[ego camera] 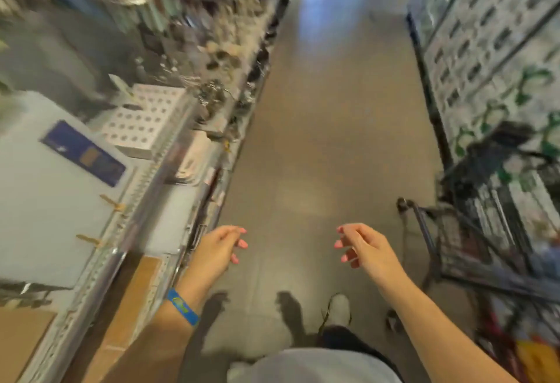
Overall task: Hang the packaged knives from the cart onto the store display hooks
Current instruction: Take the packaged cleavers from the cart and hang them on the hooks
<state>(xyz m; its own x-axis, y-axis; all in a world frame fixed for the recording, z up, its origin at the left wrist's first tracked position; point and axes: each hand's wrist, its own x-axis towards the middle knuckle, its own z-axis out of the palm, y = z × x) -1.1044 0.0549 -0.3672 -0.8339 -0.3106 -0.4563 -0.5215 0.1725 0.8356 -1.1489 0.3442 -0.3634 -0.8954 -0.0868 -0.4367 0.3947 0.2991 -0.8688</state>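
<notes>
Left of my left hand (221, 246), the display shelving (145, 170) is running down the aisle, smeared by blur. I'm carrying both hands low and empty, left and right hand (363, 249) with fingers hanging loosely curled, probably freeing them for a pick. Right of the right hand the cart (472, 231) is standing near; I'm not making out the packaged knives inside.

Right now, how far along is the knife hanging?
Done: cannot tell; the display shelving is too blurred to show hung knives. In hand: nothing; the left hand and right hand are empty, loosely curled. Left: picking packages from the shopping cart on the right, its contents blurred, and hanging them.
</notes>
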